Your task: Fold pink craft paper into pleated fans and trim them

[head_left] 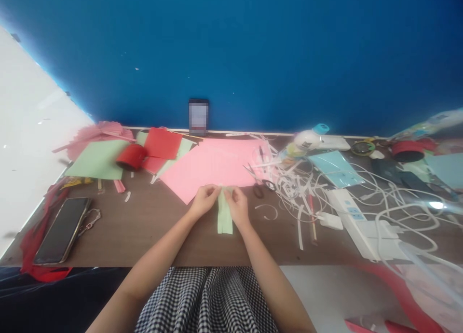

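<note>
hands (205,199): 2 | scissors (259,181): 1 pair | power strip (347,221): 1

Green strip (224,219) partly hidden; upright screen (198,117) blurred.

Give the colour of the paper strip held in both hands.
Pale green; the paper strip shows in the head view, the only one.

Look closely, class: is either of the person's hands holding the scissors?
No: the left hand and right hand both hold the pale green strip, and the scissors lie apart, to their right.
</note>
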A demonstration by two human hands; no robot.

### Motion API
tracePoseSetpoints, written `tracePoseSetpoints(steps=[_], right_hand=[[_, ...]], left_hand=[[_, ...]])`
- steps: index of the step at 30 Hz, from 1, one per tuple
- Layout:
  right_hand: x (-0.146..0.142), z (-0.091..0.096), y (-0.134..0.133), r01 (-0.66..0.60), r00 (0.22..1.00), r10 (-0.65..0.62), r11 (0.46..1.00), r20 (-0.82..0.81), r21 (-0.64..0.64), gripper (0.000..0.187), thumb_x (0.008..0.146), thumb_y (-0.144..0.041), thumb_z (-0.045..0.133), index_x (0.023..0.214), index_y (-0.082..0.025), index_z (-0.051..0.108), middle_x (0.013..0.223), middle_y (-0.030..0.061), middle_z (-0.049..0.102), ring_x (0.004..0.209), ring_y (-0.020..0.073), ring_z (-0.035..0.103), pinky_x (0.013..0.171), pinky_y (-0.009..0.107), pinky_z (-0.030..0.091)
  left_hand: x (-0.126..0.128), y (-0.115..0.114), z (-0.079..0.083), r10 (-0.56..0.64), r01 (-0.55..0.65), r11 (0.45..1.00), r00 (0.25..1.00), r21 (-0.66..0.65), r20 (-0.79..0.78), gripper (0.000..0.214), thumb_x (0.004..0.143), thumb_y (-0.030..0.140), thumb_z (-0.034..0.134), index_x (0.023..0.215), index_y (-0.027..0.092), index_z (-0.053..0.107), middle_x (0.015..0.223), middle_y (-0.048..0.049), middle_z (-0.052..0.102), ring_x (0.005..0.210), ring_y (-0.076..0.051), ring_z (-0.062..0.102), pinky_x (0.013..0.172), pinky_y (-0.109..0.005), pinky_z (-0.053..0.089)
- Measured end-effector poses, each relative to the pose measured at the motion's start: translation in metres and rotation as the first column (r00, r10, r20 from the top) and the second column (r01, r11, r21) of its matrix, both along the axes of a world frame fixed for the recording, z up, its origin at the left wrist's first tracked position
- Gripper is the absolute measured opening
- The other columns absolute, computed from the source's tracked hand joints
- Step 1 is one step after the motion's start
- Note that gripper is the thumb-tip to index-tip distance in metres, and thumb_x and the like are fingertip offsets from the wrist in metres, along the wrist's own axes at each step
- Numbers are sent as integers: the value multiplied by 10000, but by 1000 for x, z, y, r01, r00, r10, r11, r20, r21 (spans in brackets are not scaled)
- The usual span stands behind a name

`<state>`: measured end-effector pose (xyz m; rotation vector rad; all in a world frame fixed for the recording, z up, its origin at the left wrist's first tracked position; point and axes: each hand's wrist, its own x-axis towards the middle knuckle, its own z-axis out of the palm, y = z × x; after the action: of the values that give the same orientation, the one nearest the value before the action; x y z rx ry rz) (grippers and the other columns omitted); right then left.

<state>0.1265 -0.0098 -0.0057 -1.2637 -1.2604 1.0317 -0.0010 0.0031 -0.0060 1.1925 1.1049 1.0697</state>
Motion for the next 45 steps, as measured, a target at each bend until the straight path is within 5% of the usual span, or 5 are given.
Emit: tracePoseSetpoints(steps=[18, 30, 40, 45], right_hand=[[-7, 1, -1, 33, 991, -39, 998, -127, -50, 195, 745, -371, 565, 788, -180, 556, 728, 1, 577, 683, 140, 526, 633, 255, 424], [-5, -3, -2, 79, 997, -80, 996, -22, -53, 241, 741, -386, 564, 643, -181, 484, 556, -56, 425, 536, 95, 402, 529, 220, 353], [-9, 0, -4, 92, 996, -93, 995, -19, -35, 208, 754, -388, 547, 710, -185, 535, 571, -50, 460, 540, 104, 425, 536, 226, 372], [-9, 4, -4, 51, 994, -53, 998, -100, -21, 212, 748, -377, 553, 820, -177, 557, 728, -1, 573, 702, 143, 529, 649, 258, 424]], left_hand=[[2, 0, 1, 55, -55, 999, 998, 0, -16, 348, 761, 448, 514, 689, 121, 610, 639, -11, 577, 618, -116, 518, 611, -236, 405], [2, -2, 3, 28, -25, 996, 999, 80, -32, 299, 777, 396, 513, 701, 121, 601, 664, -22, 585, 641, -122, 522, 633, -245, 410], [1, 0, -3, 55, -56, 998, 998, 18, 25, 303, 764, 412, 532, 716, 124, 611, 679, -17, 593, 651, -119, 529, 642, -239, 412], [2, -2, 0, 65, -66, 997, 998, 42, 9, 271, 773, 391, 526, 749, 133, 605, 722, -22, 603, 689, -122, 540, 675, -240, 416]])
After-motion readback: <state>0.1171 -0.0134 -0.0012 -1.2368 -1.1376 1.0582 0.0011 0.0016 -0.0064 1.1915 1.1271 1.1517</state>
